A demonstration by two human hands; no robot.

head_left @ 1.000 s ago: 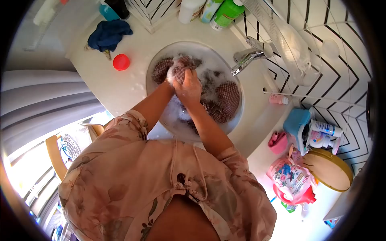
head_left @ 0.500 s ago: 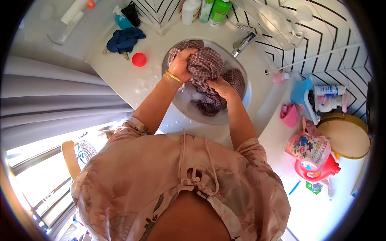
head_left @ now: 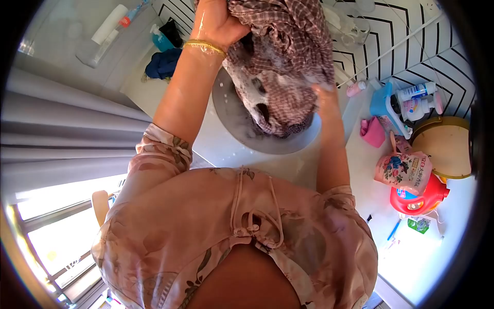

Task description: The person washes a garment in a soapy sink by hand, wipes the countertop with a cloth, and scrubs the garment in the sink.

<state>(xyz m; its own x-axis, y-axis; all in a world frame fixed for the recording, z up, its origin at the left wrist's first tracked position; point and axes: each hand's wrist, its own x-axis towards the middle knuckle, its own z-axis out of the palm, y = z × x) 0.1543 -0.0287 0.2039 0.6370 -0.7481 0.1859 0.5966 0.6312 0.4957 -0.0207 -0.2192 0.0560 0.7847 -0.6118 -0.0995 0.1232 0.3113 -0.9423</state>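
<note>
A wet brown-and-white checked cloth (head_left: 288, 67), soapy with white foam, hangs bunched above the round sink (head_left: 226, 116). Its lower end droops into the basin over sudsy water. My left hand (head_left: 221, 24), with a gold bangle at the wrist, is closed on the cloth's upper left side, raised high in view. At the cloth's right edge is my right hand (head_left: 327, 100), blurred, its fingers closed against the fabric and partly hidden by it.
A dark blue cloth (head_left: 163, 64) and a teal pump bottle (head_left: 160, 39) stand on the left counter. To the right are a blue basket (head_left: 386, 108), a pink cup (head_left: 372, 132), a floral pouch (head_left: 404, 170), a red detergent bottle (head_left: 419, 198) and a round tan container (head_left: 442, 147).
Both hands have lifted the checked cloth up out of the sink toward the camera. The bundle has opened out and hangs longer, and my right hand has moved to the right.
</note>
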